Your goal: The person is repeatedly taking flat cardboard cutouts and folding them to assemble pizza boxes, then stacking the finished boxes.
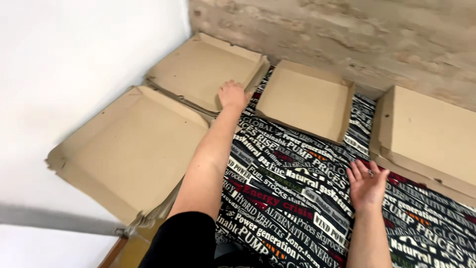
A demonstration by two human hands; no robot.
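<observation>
Flat brown cardboard box blanks (134, 149) lay stacked against the white wall at the left, and a shallow folded brown cardboard box tray (206, 69) sat in the corner beyond them, probably kept within reach. The left hand (232, 95) stretched far forward on a straight arm, its fingers curled over the tray's near edge, touching it without a closed grasp. The right hand (367, 182) hovered palm up, fingers spread, holding nothing, over the black word-printed cloth (287, 198). Two more brown cardboard trays (307, 99) (431, 134) rested along the rough plaster wall (347, 30).
</observation>
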